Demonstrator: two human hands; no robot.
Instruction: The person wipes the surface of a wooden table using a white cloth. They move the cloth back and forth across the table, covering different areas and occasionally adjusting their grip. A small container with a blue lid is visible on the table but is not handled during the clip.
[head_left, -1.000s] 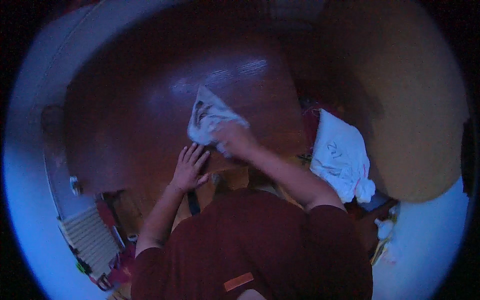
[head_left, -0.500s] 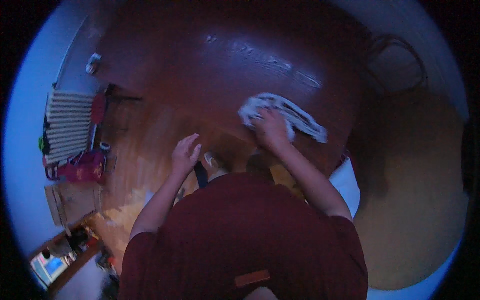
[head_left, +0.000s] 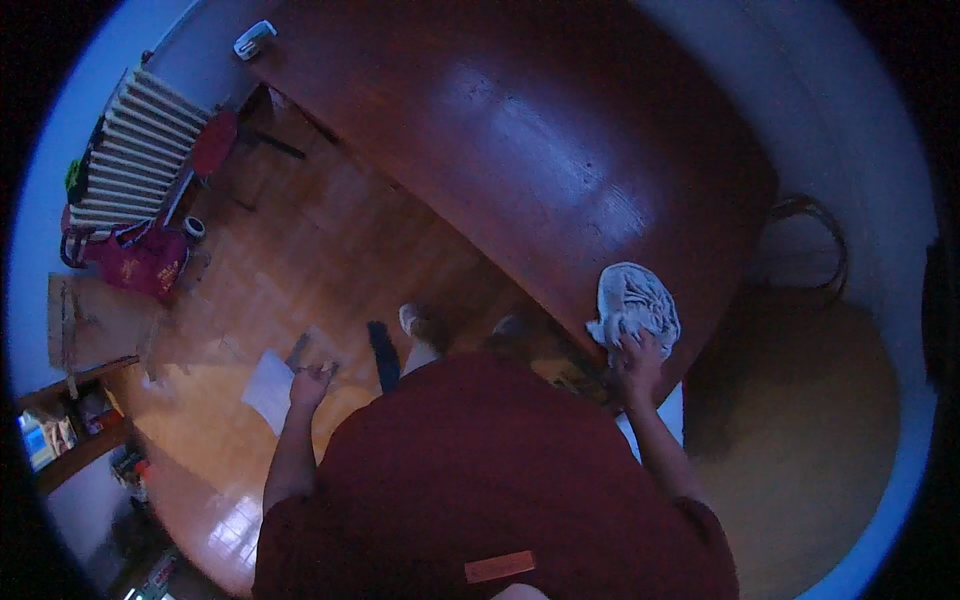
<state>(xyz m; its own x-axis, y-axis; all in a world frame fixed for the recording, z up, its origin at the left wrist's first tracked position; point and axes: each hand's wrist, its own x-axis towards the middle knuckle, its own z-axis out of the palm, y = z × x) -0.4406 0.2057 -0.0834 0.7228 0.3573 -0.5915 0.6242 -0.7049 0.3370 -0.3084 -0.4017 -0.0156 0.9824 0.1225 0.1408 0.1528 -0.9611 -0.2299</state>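
Observation:
A crumpled grey-white cloth (head_left: 640, 305) with darker markings lies on the reddish-brown tabletop (head_left: 520, 170), close to its near right corner. My right hand (head_left: 640, 362) presses on the cloth's near edge, fingers bent into its folds. Out to the left, over the floor, hangs my left hand (head_left: 314, 384) with nothing visible in it. Its fingers are loosely bent and a little apart. A white sheet-like thing (head_left: 268, 392) shows on the floor beside it. Shiny streaks run along the tabletop beyond the cloth.
A small white object (head_left: 255, 40) stands at the table's far left corner. A radiator (head_left: 140, 150), a dark red bag (head_left: 145, 258) and a cardboard box (head_left: 100, 322) line the left wall. A round tan surface (head_left: 800, 430) lies to the right, near a coiled hoop (head_left: 830, 240).
My right hand and the cloth have moved right and nearer me, and the cloth is bunched more compactly. My left hand has dropped lower and left, its fingers more bent. The view has turned.

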